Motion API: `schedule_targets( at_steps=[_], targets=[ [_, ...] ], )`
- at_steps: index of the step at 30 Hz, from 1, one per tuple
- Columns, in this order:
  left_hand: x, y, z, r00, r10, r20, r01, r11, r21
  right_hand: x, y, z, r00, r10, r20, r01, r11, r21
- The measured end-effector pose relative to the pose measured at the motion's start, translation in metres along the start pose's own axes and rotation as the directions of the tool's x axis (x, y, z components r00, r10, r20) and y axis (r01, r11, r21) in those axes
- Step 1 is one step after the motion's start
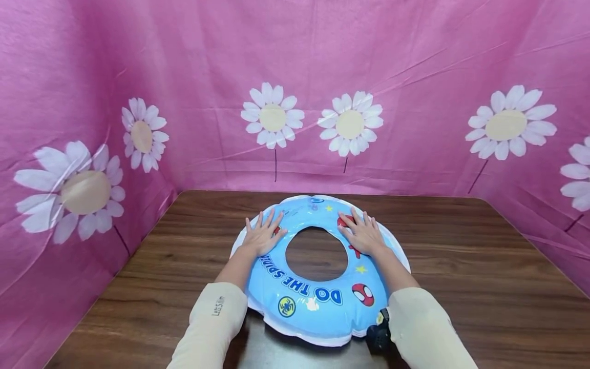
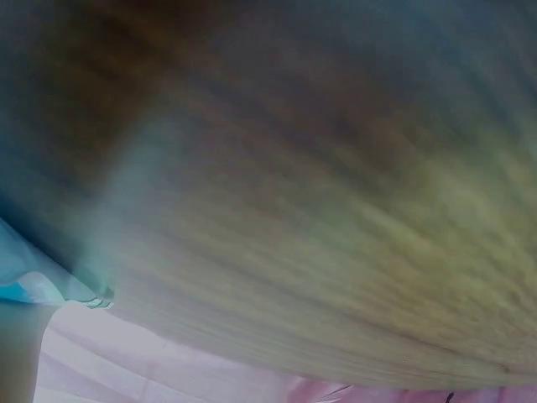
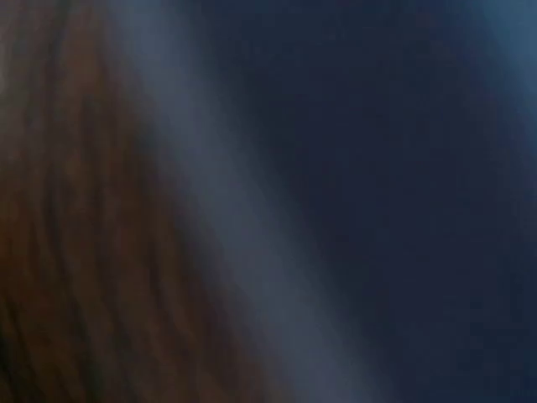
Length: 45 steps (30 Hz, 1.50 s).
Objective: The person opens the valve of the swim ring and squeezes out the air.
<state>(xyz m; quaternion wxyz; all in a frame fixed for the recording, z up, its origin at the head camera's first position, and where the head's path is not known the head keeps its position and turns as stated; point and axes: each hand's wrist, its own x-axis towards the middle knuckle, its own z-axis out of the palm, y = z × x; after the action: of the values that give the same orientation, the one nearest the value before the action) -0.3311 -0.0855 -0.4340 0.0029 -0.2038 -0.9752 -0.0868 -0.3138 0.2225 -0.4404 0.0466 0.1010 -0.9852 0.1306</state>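
Note:
An inflated light-blue swim ring (image 1: 313, 318) lies flat on the wooden table, printed with blue letters, yellow stars and red spider masks. On its left side rests my left hand (image 1: 262, 238), palm down with the fingers spread. My right hand (image 1: 366, 236) lies the same way on the right side, over a red printed figure. In the left wrist view a bit of the ring (image 2: 29, 260) shows at the left edge. The right wrist view is dark and blurred, with the ring (image 3: 403, 201) filling much of it.
The brown wooden table (image 1: 461, 256) extends around the ring. Pink cloth (image 1: 392, 51) with white daisies hangs behind and at both sides. A small black device (image 1: 379, 335) sits by the right sleeve, at the ring's near edge.

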Motion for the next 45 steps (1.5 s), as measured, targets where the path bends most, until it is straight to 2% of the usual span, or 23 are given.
schedule_targets(
  at_steps=[10, 19, 24, 29, 32, 34, 36, 37, 39, 41, 43, 45],
  targets=[
    [0.0, -0.002, -0.003, 0.999, -0.027, 0.027, 0.027, 0.999, 0.029, 0.003, -0.007, -0.004, 0.998, 0.029, 0.057, -0.026, 0.998, -0.05],
    [0.004, -0.001, -0.002, 0.998, -0.041, 0.039, 0.039, 0.998, 0.038, 0.003, -0.006, -0.004, 0.998, 0.043, 0.045, -0.04, 0.998, -0.056],
    [0.005, 0.003, -0.002, 0.998, -0.052, 0.024, 0.051, 0.997, 0.062, 0.0, -0.008, -0.007, 0.998, 0.054, 0.036, -0.052, 0.997, -0.065],
    [0.004, 0.007, 0.002, 0.999, -0.041, 0.017, 0.04, 0.998, 0.049, -0.005, -0.005, -0.008, 0.998, 0.054, 0.023, -0.052, 0.997, -0.052],
    [0.004, 0.007, 0.003, 1.0, -0.016, 0.015, 0.016, 1.0, 0.011, -0.009, 0.002, -0.008, 0.999, 0.022, -0.035, -0.02, 0.999, 0.04],
    [0.002, 0.006, 0.002, 1.0, 0.003, 0.008, -0.003, 0.999, -0.046, -0.011, 0.007, -0.009, 0.995, 0.001, -0.095, 0.015, 0.987, 0.162],
    [0.0, 0.004, -0.001, 0.999, 0.026, -0.03, -0.03, 0.986, -0.166, -0.015, 0.011, -0.013, 0.987, 0.012, -0.16, 0.037, 0.954, 0.298],
    [-0.002, 0.004, -0.004, 0.997, 0.037, -0.064, -0.051, 0.97, -0.236, -0.017, 0.013, -0.014, 0.981, 0.013, -0.194, 0.056, 0.937, 0.344],
    [-0.005, 0.003, -0.011, 0.984, 0.062, -0.164, -0.121, 0.917, -0.379, -0.022, 0.013, -0.02, 0.969, -0.01, -0.246, 0.105, 0.92, 0.377],
    [-0.009, 0.003, -0.02, 0.955, 0.103, -0.279, -0.228, 0.856, -0.464, -0.03, 0.011, -0.026, 0.958, -0.066, -0.28, 0.165, 0.924, 0.345],
    [-0.016, 0.007, -0.029, 0.916, 0.186, -0.356, -0.343, 0.824, -0.451, -0.039, 0.004, -0.031, 0.933, -0.189, -0.305, 0.277, 0.92, 0.277],
    [-0.028, 0.015, -0.036, 0.88, 0.3, -0.368, -0.437, 0.815, -0.38, -0.051, -0.004, -0.035, 0.898, -0.313, -0.31, 0.389, 0.894, 0.225]
  ],
)
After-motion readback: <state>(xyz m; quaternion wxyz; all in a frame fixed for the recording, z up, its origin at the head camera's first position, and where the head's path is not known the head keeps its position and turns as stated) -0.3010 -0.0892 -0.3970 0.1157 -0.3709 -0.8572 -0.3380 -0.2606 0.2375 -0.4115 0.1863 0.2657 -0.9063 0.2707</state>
